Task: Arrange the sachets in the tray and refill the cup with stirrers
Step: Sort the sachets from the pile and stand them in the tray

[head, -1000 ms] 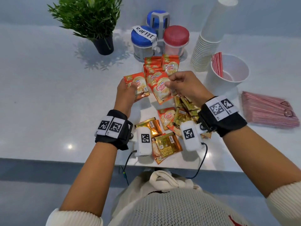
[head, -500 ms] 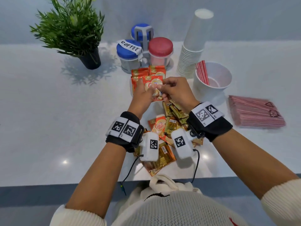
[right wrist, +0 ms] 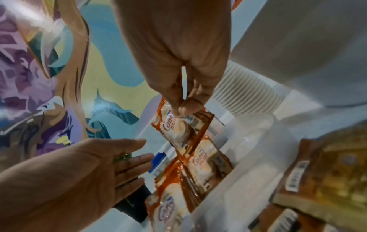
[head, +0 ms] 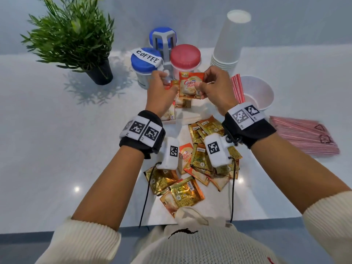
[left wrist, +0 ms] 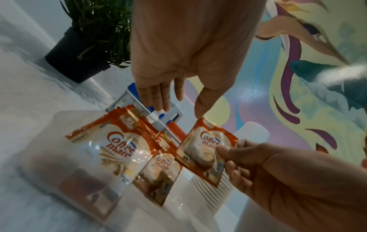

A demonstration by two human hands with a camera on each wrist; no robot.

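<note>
My right hand [head: 202,86] pinches one orange Coffee mate sachet [head: 190,86] by its edge and holds it upright over the clear tray [head: 191,119]. In the right wrist view the thumb and fingers of that hand [right wrist: 181,109] grip the sachet [right wrist: 178,130] above the sachets standing in the tray [right wrist: 238,180]. My left hand [left wrist: 178,109] hovers beside it with straight fingers and holds nothing. Loose gold and orange sachets [head: 202,159] lie in a pile near the table's front edge. The white cup [head: 257,92] holds a few red stirrers [head: 237,88].
A pink pack of stirrers [head: 302,136] lies at the right. A stack of paper cups [head: 228,44] and three lidded jars [head: 184,58] stand behind the tray. A potted plant [head: 76,40] is at the back left.
My left hand has let go of its sachet and now stands open. My right hand has lifted a single sachet upright over the tray's row.
</note>
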